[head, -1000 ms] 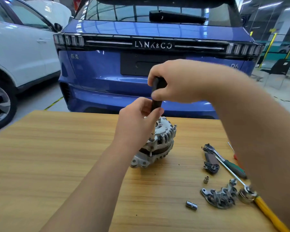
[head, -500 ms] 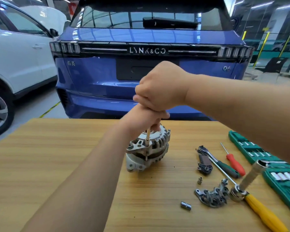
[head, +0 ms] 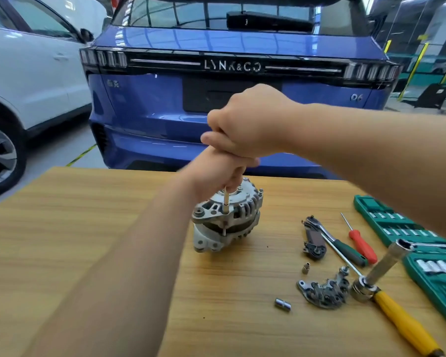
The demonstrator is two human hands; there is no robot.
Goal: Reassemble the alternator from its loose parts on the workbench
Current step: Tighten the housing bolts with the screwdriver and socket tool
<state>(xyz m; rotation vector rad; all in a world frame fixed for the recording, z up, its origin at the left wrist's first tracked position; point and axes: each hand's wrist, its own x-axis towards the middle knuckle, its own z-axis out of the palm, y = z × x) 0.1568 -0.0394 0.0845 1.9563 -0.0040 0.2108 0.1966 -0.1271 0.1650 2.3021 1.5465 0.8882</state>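
Head view: right hand [head: 245,122] fisted tight over top of driver [head: 226,202], handle hidden inside grip. Left hand [head: 216,173] directly beneath, touching it, fingers pinching shaft. One second ago hands were apart, black handle showing; now stacked. Shaft stands upright into housing of alternator [head: 232,222], mid surface [head: 88,228]. Judged: through-bolt being run down. Rectifier plate [head: 322,289] lies loose at right, so reassembly unfinished.

Left of the alternator [head: 232,220] the desk [head: 88,240] is open wood, free for approach. Above it, the left grip [head: 214,176] and right grip [head: 245,124] stack on the driver [head: 226,202]. To the right, a ratchet [head: 345,247], red screwdriver [head: 362,244], rectifier [head: 325,289], loose socket [head: 282,304], yellow-handled wrench [head: 402,320] and green socket case [head: 422,248] crowd the path.
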